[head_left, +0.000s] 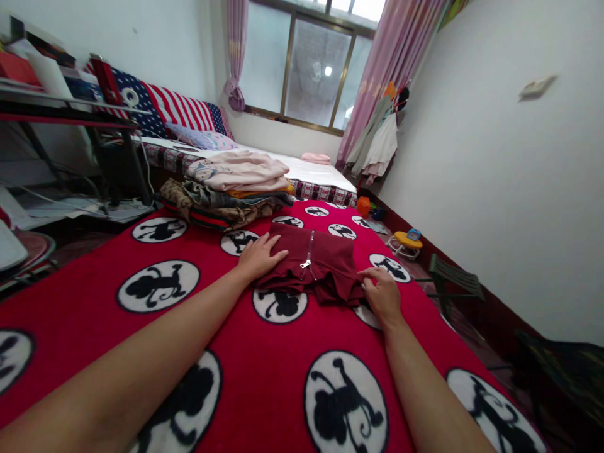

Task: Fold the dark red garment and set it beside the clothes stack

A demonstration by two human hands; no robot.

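between the fingers of the two hands: one maroon garment (330,259), laid doubled over on a red blanket (264,384) patterned with monkey roundels, its zip (310,250) run down the middle and the metal pull seen near the lower edge. beyond the left fingers, just off to their left: one stack of folded clothes (236,200), several layers, topped by a pale pink piece, judged to be finished work. the maroon piece is judged to be partly done: its far portion is spread fairly flat, while the edge nearest the wearer, between the fingers, is left ruffled and uneven, so that some smoothing or squaring seems to be outstanding; the piece has not been added to the stack. left hand (258,259): fingers extended, thumb parted from them, rested on the garment's left side, nothing seen to be gripped. right hand (384,296): fingers curled, thumb and forefinger brought near each other at the garment's near right corner, gap narrow; whether cloth is pinched there cannot be told. to the right of the right fingers, well apart: one yellow-topped stool (406,240).
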